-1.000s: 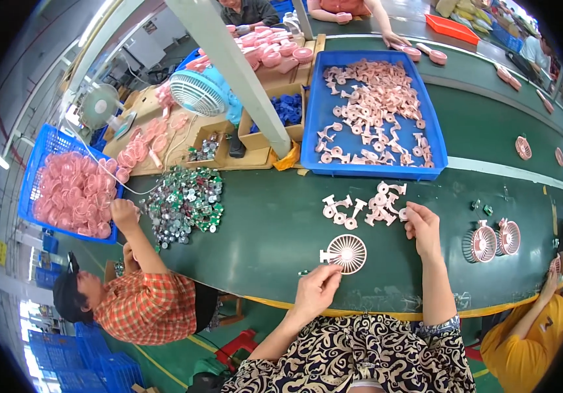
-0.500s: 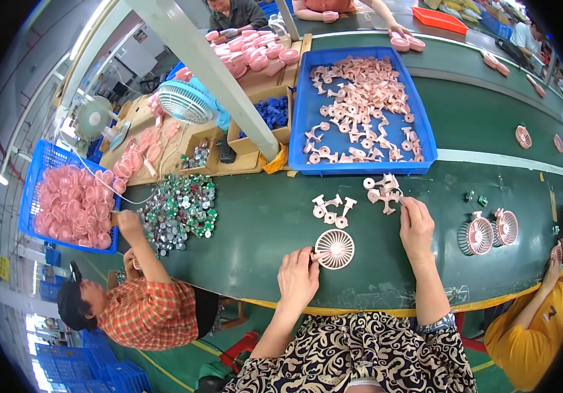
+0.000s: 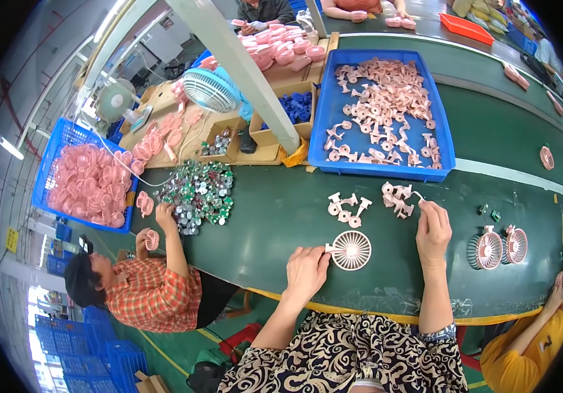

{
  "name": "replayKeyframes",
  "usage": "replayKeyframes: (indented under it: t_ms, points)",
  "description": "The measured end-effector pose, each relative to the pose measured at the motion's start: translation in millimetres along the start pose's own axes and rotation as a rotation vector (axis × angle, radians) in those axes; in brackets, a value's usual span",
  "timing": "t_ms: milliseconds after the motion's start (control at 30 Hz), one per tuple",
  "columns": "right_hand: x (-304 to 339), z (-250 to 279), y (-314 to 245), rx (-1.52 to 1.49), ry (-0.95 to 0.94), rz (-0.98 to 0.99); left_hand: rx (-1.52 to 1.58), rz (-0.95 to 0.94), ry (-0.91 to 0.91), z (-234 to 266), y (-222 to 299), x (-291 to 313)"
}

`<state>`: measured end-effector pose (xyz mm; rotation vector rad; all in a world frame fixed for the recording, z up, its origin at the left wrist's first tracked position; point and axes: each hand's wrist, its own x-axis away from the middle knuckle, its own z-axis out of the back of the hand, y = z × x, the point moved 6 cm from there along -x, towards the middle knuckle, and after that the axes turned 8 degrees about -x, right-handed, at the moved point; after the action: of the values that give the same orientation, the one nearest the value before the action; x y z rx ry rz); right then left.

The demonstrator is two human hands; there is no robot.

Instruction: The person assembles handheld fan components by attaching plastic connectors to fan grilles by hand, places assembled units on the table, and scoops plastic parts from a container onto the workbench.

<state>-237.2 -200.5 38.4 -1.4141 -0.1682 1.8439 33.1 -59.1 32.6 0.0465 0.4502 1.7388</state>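
A round pale pink fan grille [image 3: 358, 251] lies on the green work surface. My left hand [image 3: 307, 270] pinches the short tab on its left side. Further right, my right hand [image 3: 434, 229] has its thumb and forefinger closed on a small pale pink bracket [image 3: 417, 195] at the edge of a little heap of brackets [image 3: 396, 200]. Another small group of these pink brackets [image 3: 345, 209] lies just beyond the grille, touched by neither hand.
A blue tray [image 3: 379, 169] full of pink brackets stands beyond my hands. Two cage-shaped grilles [image 3: 489, 251] sit to the right, near small green circuit boards [image 3: 495, 215]. On the left are piled circuit boards [image 3: 196, 193] and a co-worker in a checked shirt [image 3: 153, 291].
The whole view has shifted. The left co-worker's arm has drawn back from the blue basket to the board pile, and a pink grille now shows beside it. My hands keep nearly the same places.
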Motion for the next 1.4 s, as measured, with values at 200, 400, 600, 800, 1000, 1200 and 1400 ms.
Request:
replayKeyframes:
  t_ms: [200, 400, 600, 800, 1000, 1200, 1400]
  points:
    - [5, -4, 11, -0.063, 0.030, -0.089, 0.129, 0.000, -0.068, -10, -8, 3]
    - [18, -11, 30, -0.571, 0.090, -0.735, 0.276, 0.047, -0.084, -14, -14, 0]
    - [54, 19, 32, -0.700, 0.053, -0.966, 0.367, 0.086, -0.131, -22, -18, 0]
    - [74, 49, 26, -0.004, -0.242, -0.737, 0.414, 0.054, -0.160, -29, -10, 2]
    - [61, 49, 3, 0.144, -0.334, -0.575, 0.441, 0.046, -0.207, -34, 0, 3]
    - [51, 13, -58, -0.106, -0.467, -0.407, 0.424, -0.001, -0.253, -37, 11, 3]
    - [70, -24, -81, -0.077, -0.542, -0.203, 0.408, -0.008, -0.253, -44, 11, 2]
